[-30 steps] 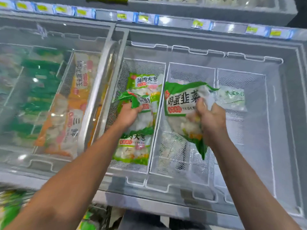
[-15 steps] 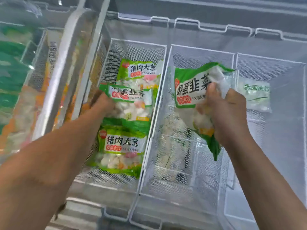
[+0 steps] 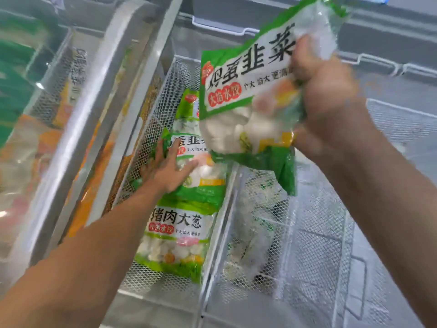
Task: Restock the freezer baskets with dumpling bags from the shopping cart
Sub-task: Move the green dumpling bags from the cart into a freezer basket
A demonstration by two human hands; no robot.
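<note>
My right hand (image 3: 324,107) grips a green-and-white dumpling bag (image 3: 246,91) by its right side, held up above the baskets. My left hand (image 3: 165,169) lies flat with spread fingers on a second green dumpling bag (image 3: 201,171) inside the left wire basket (image 3: 165,91). In front of it in that basket lies a third bag (image 3: 175,240) with red label print; another bag (image 3: 189,105) lies behind, partly hidden. The middle wire basket (image 3: 307,233) is under the raised bag and holds a frosty clear bag (image 3: 253,233) at its bottom.
A sliding glass lid and its grey frame (image 3: 99,110) run diagonally on the left, covering orange and green packages (image 3: 30,143). The freezer's grey back wall (image 3: 378,39) is behind. A further wire basket (image 3: 402,119) is at the right.
The left hand has let go of its bag and now rests flat on it in the left basket. The right hand has raised its bag higher; the camera moved closer.
</note>
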